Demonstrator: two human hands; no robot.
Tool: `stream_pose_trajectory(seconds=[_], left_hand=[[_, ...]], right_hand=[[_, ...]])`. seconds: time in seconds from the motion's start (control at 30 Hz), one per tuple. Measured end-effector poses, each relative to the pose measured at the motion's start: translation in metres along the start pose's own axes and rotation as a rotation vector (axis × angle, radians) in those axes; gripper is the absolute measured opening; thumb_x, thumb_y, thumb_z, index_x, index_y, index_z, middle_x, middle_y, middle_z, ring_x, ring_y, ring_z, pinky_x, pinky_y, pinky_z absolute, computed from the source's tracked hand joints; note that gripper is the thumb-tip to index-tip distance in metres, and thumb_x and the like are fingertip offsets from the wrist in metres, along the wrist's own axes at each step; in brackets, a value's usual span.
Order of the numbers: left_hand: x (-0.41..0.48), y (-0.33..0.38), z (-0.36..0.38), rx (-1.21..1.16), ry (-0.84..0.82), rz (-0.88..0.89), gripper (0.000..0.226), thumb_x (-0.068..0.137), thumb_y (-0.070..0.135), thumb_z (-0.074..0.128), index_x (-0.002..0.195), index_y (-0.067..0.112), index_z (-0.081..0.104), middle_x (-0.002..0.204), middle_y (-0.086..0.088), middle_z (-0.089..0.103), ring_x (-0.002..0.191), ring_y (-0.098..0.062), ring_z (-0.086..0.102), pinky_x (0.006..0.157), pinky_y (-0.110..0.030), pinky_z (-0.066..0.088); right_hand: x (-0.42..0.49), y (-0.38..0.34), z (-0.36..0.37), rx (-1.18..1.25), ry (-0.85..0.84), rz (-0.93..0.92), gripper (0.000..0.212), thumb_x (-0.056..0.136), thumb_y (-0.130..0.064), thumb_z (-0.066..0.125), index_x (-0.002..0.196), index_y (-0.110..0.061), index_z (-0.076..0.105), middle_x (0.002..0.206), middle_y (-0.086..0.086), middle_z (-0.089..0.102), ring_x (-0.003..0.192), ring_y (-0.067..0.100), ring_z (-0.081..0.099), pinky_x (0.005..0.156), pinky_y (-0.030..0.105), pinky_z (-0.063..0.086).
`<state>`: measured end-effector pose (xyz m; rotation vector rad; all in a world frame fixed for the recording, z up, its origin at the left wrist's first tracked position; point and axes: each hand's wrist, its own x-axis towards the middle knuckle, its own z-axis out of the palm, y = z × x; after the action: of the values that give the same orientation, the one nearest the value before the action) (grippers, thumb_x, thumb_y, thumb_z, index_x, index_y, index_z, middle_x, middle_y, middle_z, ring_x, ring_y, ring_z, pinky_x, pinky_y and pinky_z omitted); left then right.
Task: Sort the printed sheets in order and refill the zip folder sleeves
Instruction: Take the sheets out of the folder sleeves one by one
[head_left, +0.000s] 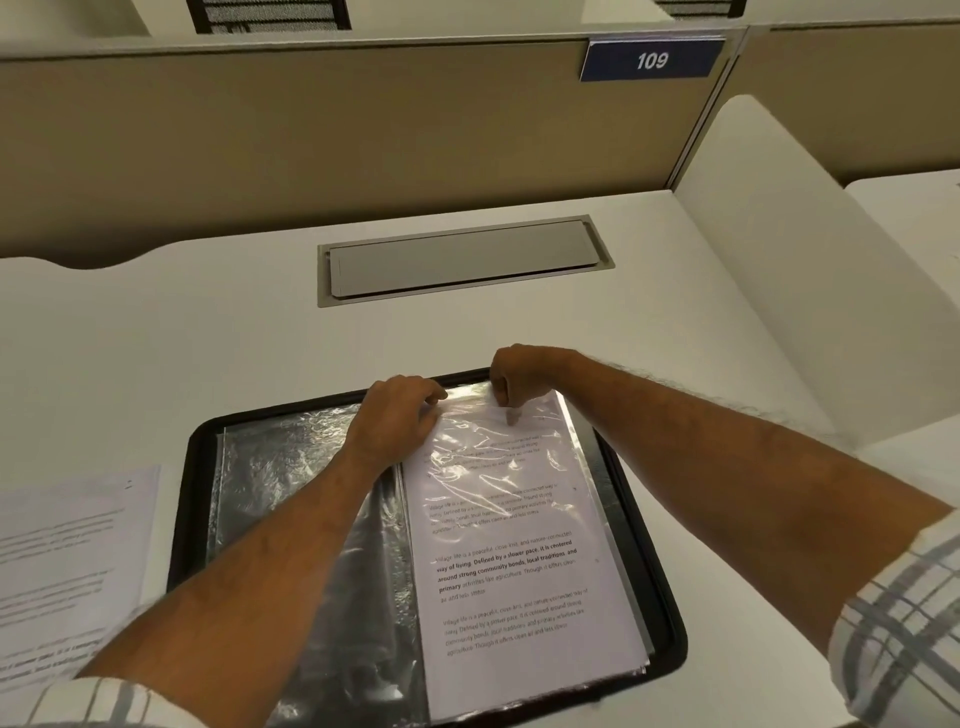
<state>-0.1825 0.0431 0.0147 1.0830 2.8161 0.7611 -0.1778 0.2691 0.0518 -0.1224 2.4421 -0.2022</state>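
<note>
The open zip folder (179, 519) lies on the desk (208, 322), loose sheets (67, 561) to its left.

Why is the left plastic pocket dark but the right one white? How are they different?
The left clear plastic sleeve is empty, so it looks dark; the right clear plastic sleeve holds a white printed sheet. The left sleeve is crinkly all over; the right lies mostly smooth over its paper. The left hand and right hand are at the right sleeve's top, not the left's. Both sleeves sit in one black zip folder.
</note>
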Motion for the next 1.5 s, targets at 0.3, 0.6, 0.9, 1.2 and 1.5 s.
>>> stream_pose_trajectory(seconds=[0.3, 0.6, 0.9, 1.2, 1.5], left_hand=[[0.0, -0.005, -0.002, -0.059, 0.011, -0.043, 0.024, 0.09, 0.029, 0.068, 0.112, 0.019, 0.069, 0.101, 0.005, 0.071, 0.091, -0.013, 0.063, 0.086, -0.037, 0.051], [0.025, -0.014, -0.01, -0.345, -0.049, -0.362, 0.031, 0.092, 0.032, 0.067, 0.119, 0.019, 0.064, 0.105, 0.005, 0.067, 0.1, -0.012, 0.063, 0.092, -0.033, 0.051], [0.052, -0.032, -0.009, -0.438, -0.175, -0.454, 0.024, 0.091, 0.015, 0.068, 0.115, 0.016, 0.066, 0.095, -0.008, 0.068, 0.089, -0.016, 0.062, 0.088, -0.03, 0.052], [0.049, -0.033, 0.002, -0.471, -0.186, -0.444, 0.033, 0.084, 0.03, 0.077, 0.113, 0.018, 0.068, 0.098, 0.0, 0.068, 0.091, -0.013, 0.062, 0.084, -0.026, 0.051], [0.05, -0.03, 0.001, -0.375, -0.23, -0.392, 0.016, 0.084, 0.04, 0.074, 0.099, 0.033, 0.072, 0.095, 0.012, 0.069, 0.095, -0.012, 0.064, 0.094, -0.045, 0.052]], right_hand=[[0.003, 0.006, -0.006, 0.138, -0.028, -0.021, 0.025, 0.085, -0.021, 0.074, 0.068, -0.01, 0.058, 0.068, 0.001, 0.055, 0.062, 0.014, 0.045, 0.054, 0.02, 0.034], [0.012, 0.022, -0.016, 0.533, 0.314, -0.065, 0.013, 0.08, -0.012, 0.08, 0.091, -0.009, 0.072, 0.081, -0.004, 0.066, 0.068, 0.005, 0.058, 0.061, 0.02, 0.05], [0.03, 0.034, -0.015, 0.734, 0.53, -0.006, 0.025, 0.083, -0.016, 0.079, 0.105, -0.006, 0.07, 0.079, 0.0, 0.071, 0.065, -0.001, 0.061, 0.064, 0.013, 0.043], [0.025, 0.043, -0.006, 0.43, 0.206, -0.078, 0.028, 0.076, -0.025, 0.085, 0.097, -0.013, 0.073, 0.089, -0.003, 0.07, 0.077, 0.007, 0.061, 0.067, 0.017, 0.045], [0.031, 0.044, -0.005, 0.448, 0.27, -0.049, 0.007, 0.082, -0.014, 0.076, 0.085, -0.009, 0.074, 0.073, -0.005, 0.067, 0.063, 0.002, 0.057, 0.058, 0.016, 0.041]])
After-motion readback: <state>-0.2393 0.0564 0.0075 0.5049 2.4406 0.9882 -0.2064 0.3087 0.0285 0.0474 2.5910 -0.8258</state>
